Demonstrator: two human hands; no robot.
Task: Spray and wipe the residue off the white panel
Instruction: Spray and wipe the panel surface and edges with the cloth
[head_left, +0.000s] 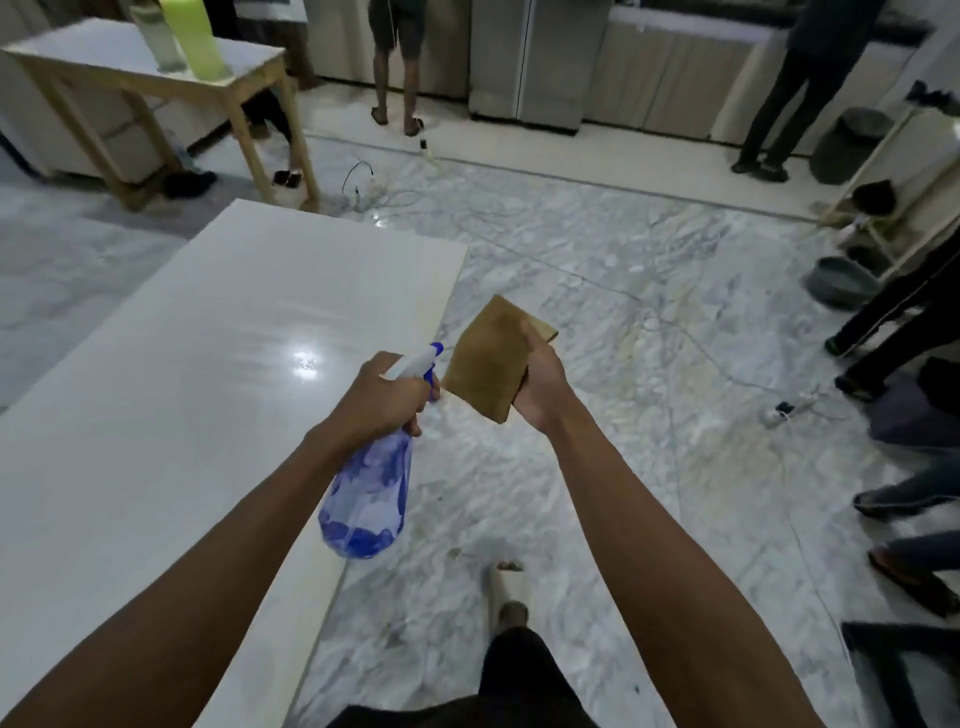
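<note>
While the left hand (382, 397) grips a blue spray bottle (366, 493) beside the white panel (182, 364), the right hand (540, 384) holds a folded brown cloth (488, 353) above the marble floor (597, 291).

We see a marble floor (571, 291) carrying cables (395, 197) far off and a grey basin (841, 280) at right; the white panel (171, 395) lies at left.

No readable text, label, brand, number or sign showed anywhere — the spray bottle (366, 488) carried only a blue pattern without letters, and the brown cloth (488, 358) and white panel (208, 364) were plain.
</note>
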